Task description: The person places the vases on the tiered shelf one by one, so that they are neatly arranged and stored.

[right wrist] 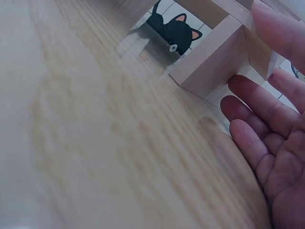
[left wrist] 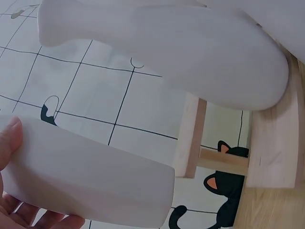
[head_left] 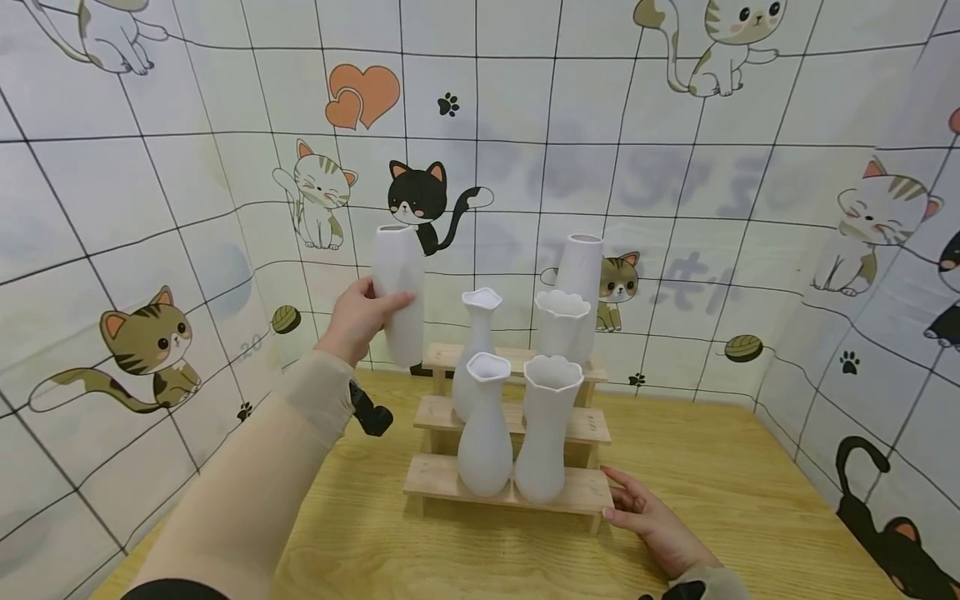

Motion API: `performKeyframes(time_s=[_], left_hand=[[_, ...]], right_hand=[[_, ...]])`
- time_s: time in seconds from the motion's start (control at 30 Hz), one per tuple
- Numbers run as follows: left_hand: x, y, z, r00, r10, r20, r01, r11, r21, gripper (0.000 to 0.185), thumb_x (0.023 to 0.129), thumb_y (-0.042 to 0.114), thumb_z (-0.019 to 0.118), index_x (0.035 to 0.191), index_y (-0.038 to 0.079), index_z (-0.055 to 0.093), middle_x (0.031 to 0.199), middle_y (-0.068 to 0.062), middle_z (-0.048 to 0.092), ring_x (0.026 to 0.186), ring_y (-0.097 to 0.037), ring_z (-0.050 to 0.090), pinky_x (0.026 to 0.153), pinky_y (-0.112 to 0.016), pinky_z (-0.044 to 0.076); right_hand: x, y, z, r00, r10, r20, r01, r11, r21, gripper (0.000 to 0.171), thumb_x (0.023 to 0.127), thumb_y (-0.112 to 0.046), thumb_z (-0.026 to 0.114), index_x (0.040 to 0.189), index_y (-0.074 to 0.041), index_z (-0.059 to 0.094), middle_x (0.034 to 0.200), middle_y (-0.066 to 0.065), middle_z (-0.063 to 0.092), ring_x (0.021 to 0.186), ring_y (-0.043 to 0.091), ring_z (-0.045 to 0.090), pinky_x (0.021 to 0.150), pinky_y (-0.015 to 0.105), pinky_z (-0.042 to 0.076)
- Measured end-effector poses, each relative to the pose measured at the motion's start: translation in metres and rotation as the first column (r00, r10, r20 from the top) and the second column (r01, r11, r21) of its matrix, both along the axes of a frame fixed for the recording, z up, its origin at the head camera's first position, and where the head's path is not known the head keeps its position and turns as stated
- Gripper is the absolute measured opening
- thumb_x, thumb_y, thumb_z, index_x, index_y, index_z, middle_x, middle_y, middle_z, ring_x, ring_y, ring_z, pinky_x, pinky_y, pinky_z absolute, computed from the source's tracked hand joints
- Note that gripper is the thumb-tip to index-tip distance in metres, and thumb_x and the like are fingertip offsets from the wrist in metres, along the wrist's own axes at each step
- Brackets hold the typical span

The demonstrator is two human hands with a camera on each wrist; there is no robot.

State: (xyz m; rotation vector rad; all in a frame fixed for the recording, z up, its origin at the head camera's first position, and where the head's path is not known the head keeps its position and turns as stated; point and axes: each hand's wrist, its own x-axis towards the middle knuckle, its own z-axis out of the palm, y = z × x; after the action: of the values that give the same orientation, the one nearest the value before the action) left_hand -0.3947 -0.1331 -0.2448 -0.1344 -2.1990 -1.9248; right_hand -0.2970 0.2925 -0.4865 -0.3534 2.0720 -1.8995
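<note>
My left hand [head_left: 360, 317] grips a tall white vase [head_left: 400, 292] and holds it in the air just left of the top step of a small wooden stair rack [head_left: 570, 493]. In the left wrist view the held vase [left wrist: 90, 174] lies across my palm, with another white vase [left wrist: 190, 57] above it. Several white vases stand on the rack: a narrow-necked one [head_left: 485, 437] and a scalloped one [head_left: 544, 429] on the lowest step, others behind. My right hand [head_left: 637, 508] rests open on the table against the rack's lower right corner [right wrist: 214, 59].
The rack stands on a wooden table [head_left: 750, 500] enclosed by walls papered with cartoon cats [head_left: 150, 342]. A black strap end [head_left: 371, 414] hangs from my left wrist. Bare tabletop lies left, right and in front of the rack.
</note>
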Motion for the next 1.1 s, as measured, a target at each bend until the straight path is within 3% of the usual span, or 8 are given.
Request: performKeyframes(time_s=[0.47,1.1], left_hand=[[-0.007,0.034,0.009,1.000,0.002,0.005,-0.002,1.000,-0.031,0.074,0.062,0.037,0.075,0.122,0.013,0.040,0.112,-0.001,0.047,0.098,-0.020,0.047,0.080,-0.041,0.039],[-0.022,0.059,0.002,1.000,-0.004,0.011,0.004,0.999,-0.038,0.075,0.058,0.041,0.076,0.120,0.014,0.043,0.108,0.001,0.049,0.094,-0.018,0.049,0.079,-0.038,0.039]], right_hand=[[0.000,0.002,-0.002,1.000,-0.013,-0.003,0.013,1.000,0.006,0.066,0.087,-0.016,0.052,0.138,-0.012,0.010,0.127,0.017,0.037,0.108,0.023,0.041,0.087,0.040,0.029],[0.001,0.000,0.001,1.000,0.005,-0.010,-0.005,1.000,-0.006,0.067,0.087,-0.016,0.052,0.138,-0.011,0.010,0.128,0.018,0.036,0.109,0.023,0.041,0.089,0.043,0.027]])
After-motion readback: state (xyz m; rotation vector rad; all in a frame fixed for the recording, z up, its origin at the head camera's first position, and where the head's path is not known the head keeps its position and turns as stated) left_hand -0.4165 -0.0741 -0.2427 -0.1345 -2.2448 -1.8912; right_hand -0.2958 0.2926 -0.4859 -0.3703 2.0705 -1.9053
